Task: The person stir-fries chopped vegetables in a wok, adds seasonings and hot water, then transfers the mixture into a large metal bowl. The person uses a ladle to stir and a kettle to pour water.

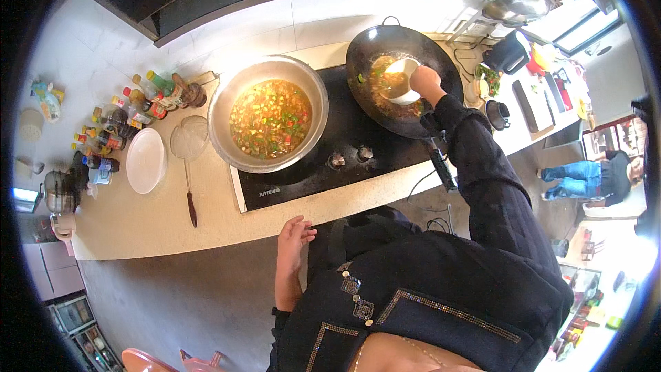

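Observation:
My right hand [426,81] grips a white bowl [408,95] by its rim, tilted low inside the black wok [444,67]. Brownish broth with bits of vegetable shows in the bowl and around it in the wok. To the left, a wide metal basin [217,137] holds a soup [271,119] of chopped green, red and pale pieces; it stands over the left part of the black cooktop [304,175]. My left hand [295,237], empty with its fingers loosely bent and apart, hangs by the front edge of the counter [155,232].
A wire skimmer [189,139] and a white oval dish [146,160] lie left of the basin, before several sauce bottles [111,120]. The wok's handle [443,165] juts past the counter edge. At right are a cutting board [532,106] and, farther off, another person [594,175].

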The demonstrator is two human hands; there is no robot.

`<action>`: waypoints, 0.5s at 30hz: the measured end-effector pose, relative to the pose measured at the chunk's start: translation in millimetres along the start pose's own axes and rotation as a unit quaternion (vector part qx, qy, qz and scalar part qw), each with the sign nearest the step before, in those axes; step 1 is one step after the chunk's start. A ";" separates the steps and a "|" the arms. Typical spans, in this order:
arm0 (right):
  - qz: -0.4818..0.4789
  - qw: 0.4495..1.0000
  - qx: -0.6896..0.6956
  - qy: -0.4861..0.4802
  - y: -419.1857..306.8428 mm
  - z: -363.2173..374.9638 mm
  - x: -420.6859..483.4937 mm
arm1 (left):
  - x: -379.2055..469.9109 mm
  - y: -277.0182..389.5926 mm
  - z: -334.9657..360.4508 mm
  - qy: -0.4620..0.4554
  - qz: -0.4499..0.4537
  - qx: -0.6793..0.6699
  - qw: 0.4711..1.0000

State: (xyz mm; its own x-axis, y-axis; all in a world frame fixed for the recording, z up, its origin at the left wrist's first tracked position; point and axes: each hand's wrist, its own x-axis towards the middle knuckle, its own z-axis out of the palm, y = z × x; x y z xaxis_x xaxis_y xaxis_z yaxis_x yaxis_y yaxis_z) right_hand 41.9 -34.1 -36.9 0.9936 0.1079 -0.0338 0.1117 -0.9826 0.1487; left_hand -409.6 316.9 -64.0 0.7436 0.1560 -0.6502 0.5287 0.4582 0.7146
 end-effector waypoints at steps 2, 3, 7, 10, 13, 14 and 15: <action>-0.070 0.983 0.073 -0.154 16.2 20.7 18.7 | -0.7 1.6 1.3 0.001 0.002 0.003 1.000; -0.120 0.975 0.085 -0.168 21.7 39.3 25.2 | -1.6 2.5 1.3 -0.001 0.005 0.001 1.000; -0.206 0.952 0.223 -0.048 39.8 92.5 41.7 | -5.8 5.3 -3.3 -0.001 0.016 0.002 1.000; -0.076 0.949 0.297 -0.074 41.9 69.7 35.1 | -6.1 5.2 -7.3 -0.001 0.022 0.005 1.000; 0.150 0.885 0.427 -0.105 22.8 -0.6 15.6 | -5.2 3.3 -9.6 -0.007 0.026 0.005 1.000; 0.119 0.904 0.401 -0.091 18.4 -25.8 3.7 | -4.8 2.2 -10.1 -0.005 0.021 0.010 1.000; 0.069 0.915 0.390 -0.078 10.2 -48.6 -5.4 | -4.5 1.2 -10.6 -0.011 0.022 0.004 1.000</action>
State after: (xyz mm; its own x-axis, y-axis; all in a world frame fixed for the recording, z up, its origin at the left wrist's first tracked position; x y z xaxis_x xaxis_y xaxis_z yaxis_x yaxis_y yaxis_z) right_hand 38.4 -37.4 12.8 0.9761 0.0120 -0.2169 -0.1205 -0.8009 -0.5866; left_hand -416.6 326.0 -62.9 0.7747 0.1569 -0.6126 0.4986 0.4443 0.7443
